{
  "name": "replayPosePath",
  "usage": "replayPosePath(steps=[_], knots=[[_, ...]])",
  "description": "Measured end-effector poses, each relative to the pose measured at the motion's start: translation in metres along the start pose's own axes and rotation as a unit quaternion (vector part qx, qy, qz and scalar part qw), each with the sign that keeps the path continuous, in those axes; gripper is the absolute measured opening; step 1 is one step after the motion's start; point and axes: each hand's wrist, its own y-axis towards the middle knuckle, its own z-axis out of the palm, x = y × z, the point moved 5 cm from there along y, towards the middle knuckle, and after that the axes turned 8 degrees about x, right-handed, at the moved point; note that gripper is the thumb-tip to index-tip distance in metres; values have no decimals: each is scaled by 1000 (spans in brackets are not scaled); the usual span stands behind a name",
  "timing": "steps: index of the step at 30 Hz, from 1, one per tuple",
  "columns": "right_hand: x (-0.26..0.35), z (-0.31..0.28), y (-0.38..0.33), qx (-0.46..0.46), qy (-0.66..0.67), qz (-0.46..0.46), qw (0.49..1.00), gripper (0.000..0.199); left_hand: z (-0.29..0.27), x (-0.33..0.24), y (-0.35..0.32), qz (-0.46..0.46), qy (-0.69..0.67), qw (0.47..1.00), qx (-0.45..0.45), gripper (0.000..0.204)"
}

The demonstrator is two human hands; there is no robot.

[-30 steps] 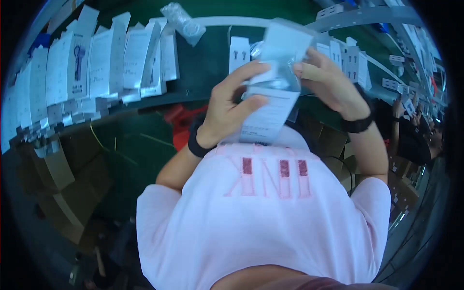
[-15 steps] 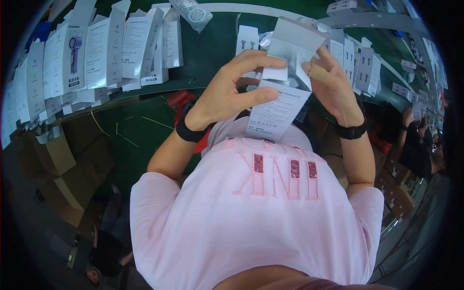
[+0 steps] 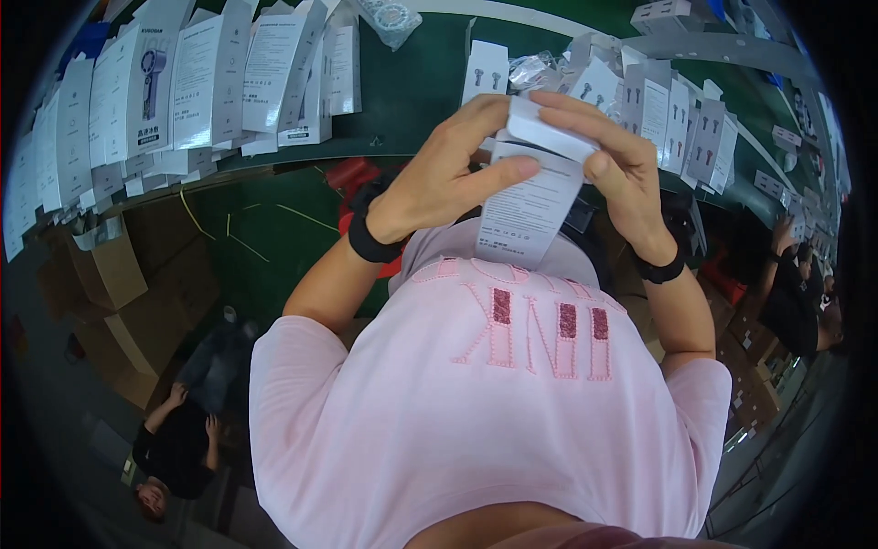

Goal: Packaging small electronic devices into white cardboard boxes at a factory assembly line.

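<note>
A white cardboard box with fine print stands tilted between my hands, just in front of my shirt. Its top flap is bent over the opening, so the inside is hidden. My left hand grips the left upper edge, its thumb lying across the printed face. Over the flap stretch the fingers of my right hand, with the thumb against the box's right upper corner.
Upright white boxes line the green bench at left; more boxes stand at right. A plastic-wrapped item lies at the back. Brown cartons sit low at left. One person is lower left, another far right.
The box's top flap stood up before and is now folded down over the opening. My right hand has moved from the box's right side onto the flap.
</note>
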Motion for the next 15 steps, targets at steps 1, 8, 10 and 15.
replayPosePath(steps=[1, 8, 10, 15], knots=[[-1, -1, -1, -42, -14, 26, 999, 37, 5, 1, 0, -2, 0, 1000, -3, 51], [19, -11, 3, 21, -268, -14, 963, 29, 3, 2, 2, -39, -122, 990, -64, 60], [30, -7, 5, 32, -286, 4, 958, 29, 5, 6, 3, -47, -102, 993, -34, 61], [34, -2, 3, 51, -302, 20, 952, 27, 10, 14, 1, -27, -118, 992, -37, 62]])
